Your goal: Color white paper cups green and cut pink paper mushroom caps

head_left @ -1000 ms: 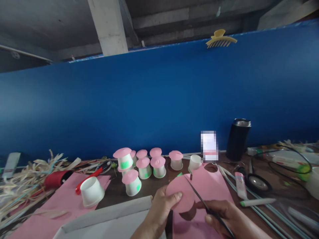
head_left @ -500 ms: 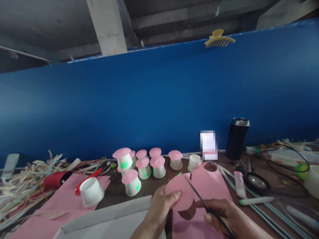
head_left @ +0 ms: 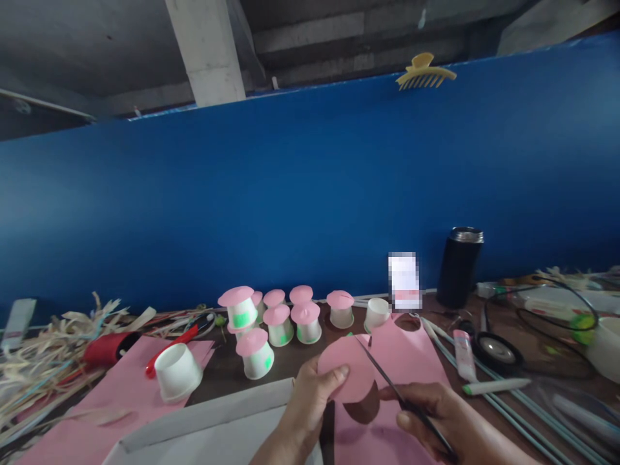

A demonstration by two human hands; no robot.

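Observation:
My left hand (head_left: pixel 310 394) pinches a pink paper circle (head_left: pixel 346 381), thumb on top. The circle looks still joined to the pink sheet (head_left: pixel 411 358) at its upper right. My right hand (head_left: pixel 431 413) is wrapped round a pair of dark scissors (head_left: pixel 382 374), whose blades lie along the circle's right edge and point up and left. A crescent-shaped gap below the circle shows the dark table. Beyond my hands stand several white paper cups (head_left: pixel 258 363) turned upside down, capped with pink paper discs (head_left: pixel 252 343), some with green patches.
A white box (head_left: pixel 203 413) lies left of my hands, near a bare cup (head_left: pixel 177 372) and pink paper (head_left: pixel 111 400). To the right are a black flask (head_left: pixel 460 268), a glue tube (head_left: pixel 464 355), a marker (head_left: pixel 496 387) and a tape roll (head_left: pixel 498 351). A blue partition (head_left: pixel 290 194) rises behind.
My left hand and the pink circle have shifted slightly left and up, and the circle's lower edge sits higher. The scissors keep nearly the same position.

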